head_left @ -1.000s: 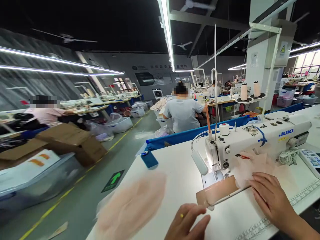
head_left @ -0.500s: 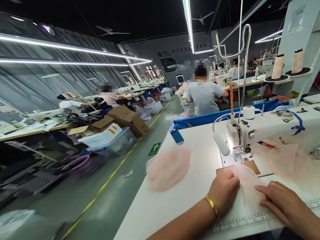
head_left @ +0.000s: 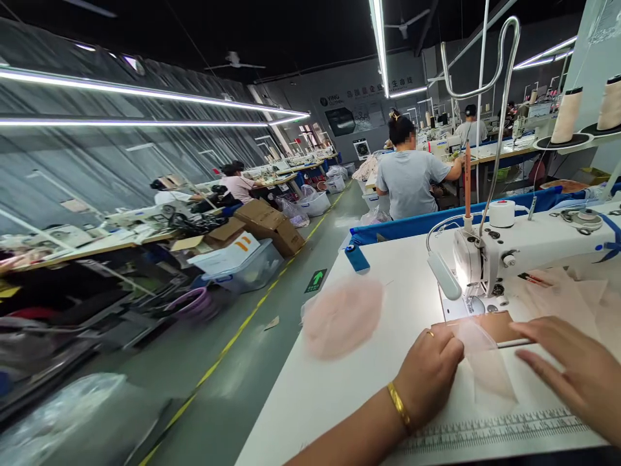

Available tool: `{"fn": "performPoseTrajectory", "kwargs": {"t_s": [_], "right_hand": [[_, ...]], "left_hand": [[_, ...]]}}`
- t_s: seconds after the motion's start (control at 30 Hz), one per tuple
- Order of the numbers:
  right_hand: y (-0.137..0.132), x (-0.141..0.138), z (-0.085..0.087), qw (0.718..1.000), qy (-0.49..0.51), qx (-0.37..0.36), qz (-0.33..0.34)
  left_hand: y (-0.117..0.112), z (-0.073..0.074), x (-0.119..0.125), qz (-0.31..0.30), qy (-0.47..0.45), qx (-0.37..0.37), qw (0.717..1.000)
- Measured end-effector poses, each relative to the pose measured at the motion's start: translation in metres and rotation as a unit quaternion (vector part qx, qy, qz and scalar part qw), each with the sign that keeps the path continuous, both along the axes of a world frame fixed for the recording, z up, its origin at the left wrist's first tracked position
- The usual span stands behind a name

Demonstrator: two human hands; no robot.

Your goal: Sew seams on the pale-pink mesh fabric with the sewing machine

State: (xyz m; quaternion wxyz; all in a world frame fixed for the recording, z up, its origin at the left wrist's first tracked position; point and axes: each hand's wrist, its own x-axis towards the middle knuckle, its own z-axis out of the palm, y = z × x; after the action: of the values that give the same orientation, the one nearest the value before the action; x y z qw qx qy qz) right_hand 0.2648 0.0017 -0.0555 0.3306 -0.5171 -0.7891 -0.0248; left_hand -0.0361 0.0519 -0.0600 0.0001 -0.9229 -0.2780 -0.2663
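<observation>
My left hand (head_left: 431, 372), with a ring and a gold bangle, is closed on the edge of a sheer pale pink fabric piece (head_left: 495, 375) just in front of the sewing machine (head_left: 485, 259). The fabric's upper end lies over a brown card (head_left: 495, 325) below the needle area. To the right, my right hand (head_left: 572, 369) is open, thumb and fingers apart, over the table beside a thin metal rod (head_left: 514, 343). Its fingertips are close to the card; whether they touch it I cannot tell. More sheer pink fabric (head_left: 582, 298) lies beneath the machine arm.
A round pile of pink fabric (head_left: 344, 317) and a blue thread spool (head_left: 358, 259) are on the white table at left. A printed ruler (head_left: 495, 437) runs along its front edge. Thread cones (head_left: 566, 116) stand behind. A co-worker (head_left: 412, 175) sits ahead, past a blue cloth edge (head_left: 402, 220).
My right hand has lifted off the fabric and moved up toward the card, its fingers spreading. My left hand keeps its grip. The whole view has shifted slightly.
</observation>
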Motion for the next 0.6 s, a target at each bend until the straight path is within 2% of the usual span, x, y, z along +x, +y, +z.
{"fn": "performPoseTrajectory", "kwargs": {"t_s": [0.03, 0.07, 0.2, 0.27, 0.37, 0.43, 0.5, 0.53, 0.6], "right_hand": [[-0.001, -0.018, -0.003, 0.997, -0.002, -0.041, 0.058], [0.001, -0.033, -0.007, 0.995, 0.007, -0.062, 0.083], [0.018, -0.061, -0.02, 0.984, 0.083, -0.138, 0.079], [0.019, -0.068, -0.02, 0.977, 0.117, -0.159, 0.084], [0.01, -0.083, -0.012, 0.959, 0.169, -0.183, 0.134], [0.006, -0.09, -0.005, 0.937, 0.216, -0.234, 0.145], [0.008, -0.089, -0.001, 0.904, 0.291, -0.288, 0.123], [0.01, -0.086, 0.0, 0.884, 0.335, -0.307, 0.107], [0.013, -0.077, -0.001, 0.845, 0.408, -0.335, 0.084]], "left_hand": [[0.0, 0.002, 0.001, -0.012, -0.003, 0.014, 1.0], [-0.001, 0.004, 0.002, -0.024, -0.004, 0.026, 0.999], [-0.002, 0.012, -0.006, -0.027, -0.002, 0.044, 0.999], [-0.004, 0.016, -0.011, -0.022, -0.01, 0.029, 0.999], [-0.007, 0.022, -0.012, -0.049, -0.065, -0.025, 0.996], [-0.005, 0.025, -0.009, -0.056, -0.144, -0.093, 0.984], [0.0, 0.024, -0.006, -0.049, -0.202, -0.212, 0.955], [0.004, 0.022, -0.005, -0.048, -0.208, -0.298, 0.931], [0.014, 0.016, -0.003, -0.044, -0.186, -0.481, 0.856]]}}
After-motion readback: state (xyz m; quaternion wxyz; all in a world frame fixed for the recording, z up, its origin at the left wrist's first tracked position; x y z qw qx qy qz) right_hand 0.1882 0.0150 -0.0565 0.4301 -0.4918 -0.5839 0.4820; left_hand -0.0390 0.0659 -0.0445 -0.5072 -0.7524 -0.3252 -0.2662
